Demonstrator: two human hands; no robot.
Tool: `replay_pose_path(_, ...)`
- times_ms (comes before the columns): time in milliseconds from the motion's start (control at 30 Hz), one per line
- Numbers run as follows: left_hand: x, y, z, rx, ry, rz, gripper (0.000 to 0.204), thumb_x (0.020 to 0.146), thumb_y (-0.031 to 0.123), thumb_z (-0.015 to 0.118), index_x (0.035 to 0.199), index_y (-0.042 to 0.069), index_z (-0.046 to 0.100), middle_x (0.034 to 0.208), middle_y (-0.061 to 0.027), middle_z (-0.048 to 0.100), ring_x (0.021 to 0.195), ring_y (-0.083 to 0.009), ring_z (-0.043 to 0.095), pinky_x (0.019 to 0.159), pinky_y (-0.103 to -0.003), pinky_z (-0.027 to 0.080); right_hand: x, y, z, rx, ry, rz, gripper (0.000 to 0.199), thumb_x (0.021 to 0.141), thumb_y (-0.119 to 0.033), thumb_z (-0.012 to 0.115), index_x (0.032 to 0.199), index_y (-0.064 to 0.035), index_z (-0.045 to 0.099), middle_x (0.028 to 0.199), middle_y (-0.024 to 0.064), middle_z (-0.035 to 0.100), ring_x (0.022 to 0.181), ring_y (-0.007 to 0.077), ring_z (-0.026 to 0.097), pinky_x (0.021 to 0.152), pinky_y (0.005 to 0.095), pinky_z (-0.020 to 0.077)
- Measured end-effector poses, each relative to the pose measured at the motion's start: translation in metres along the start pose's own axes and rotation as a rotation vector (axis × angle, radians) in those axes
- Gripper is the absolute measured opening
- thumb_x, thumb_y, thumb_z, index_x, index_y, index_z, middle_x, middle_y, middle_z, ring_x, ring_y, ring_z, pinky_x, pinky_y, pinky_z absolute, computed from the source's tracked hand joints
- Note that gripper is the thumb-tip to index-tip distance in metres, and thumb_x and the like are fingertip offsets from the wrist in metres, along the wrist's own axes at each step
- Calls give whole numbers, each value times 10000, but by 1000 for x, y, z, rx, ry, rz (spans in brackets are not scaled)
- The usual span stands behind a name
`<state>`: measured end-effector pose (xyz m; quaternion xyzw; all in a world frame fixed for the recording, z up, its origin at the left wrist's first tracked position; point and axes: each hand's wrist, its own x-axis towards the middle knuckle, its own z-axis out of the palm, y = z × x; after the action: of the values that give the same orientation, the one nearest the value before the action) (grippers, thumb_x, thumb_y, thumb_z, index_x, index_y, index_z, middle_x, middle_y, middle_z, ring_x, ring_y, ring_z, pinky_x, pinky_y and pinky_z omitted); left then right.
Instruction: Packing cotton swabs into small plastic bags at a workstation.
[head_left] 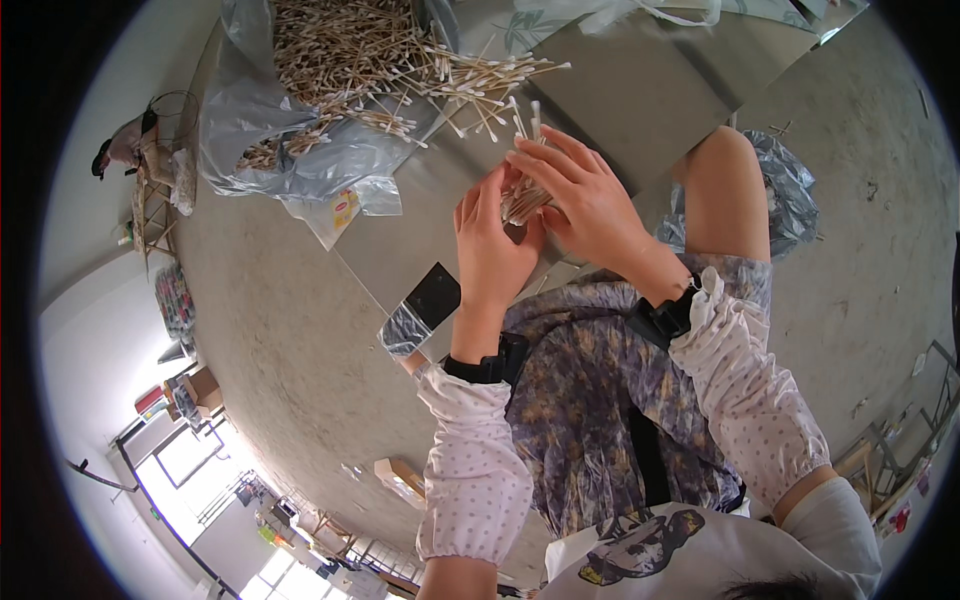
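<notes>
Over the near work surface [640,90], the left hand [494,245] and right hand [590,200] are together, closed around a bundle of cotton swabs [522,203], stray tips [536,108] jutting from its far end. Evening it seems the step; the next move likely calls for levelling those strays. Far left, loose swabs [345,50] spill from a grey bag [238,125].

A grey plastic bag [795,195] sits on the bare, scuffed floor [290,330] at the right. At the upper left, another person [130,145] is near a pale wall [85,320], with a patterned bundle [174,300] farther along. Stacked boxes [203,388] stand near a bright window [185,468]. An open carton [402,480] lies on the floor, and a metal frame [928,395] stands at the far right edge.
</notes>
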<state>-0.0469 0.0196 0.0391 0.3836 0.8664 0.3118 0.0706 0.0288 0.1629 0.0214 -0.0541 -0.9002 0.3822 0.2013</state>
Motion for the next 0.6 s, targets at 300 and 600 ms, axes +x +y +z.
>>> replay_pose_path(300,-13,-11,-1,121,138,42,328,787,93,754,1093,71,638,1125,-69,688,1067,-272,629,934,-409,463,4,7,1,-36,-65,-110,484,780,-56,688,1250,-117,588,1250,44,629,1351,276,436,1156,467,317)
replay_pose_path(600,-18,-21,-9,115,192,62,190,786,13,728,970,38,689,1034,-83,717,962,-286,661,836,-373,513,14,21,-2,-80,-49,-194,280,796,-54,679,1072,-101,668,1104,27,675,1226,242,540,1121,440,371)
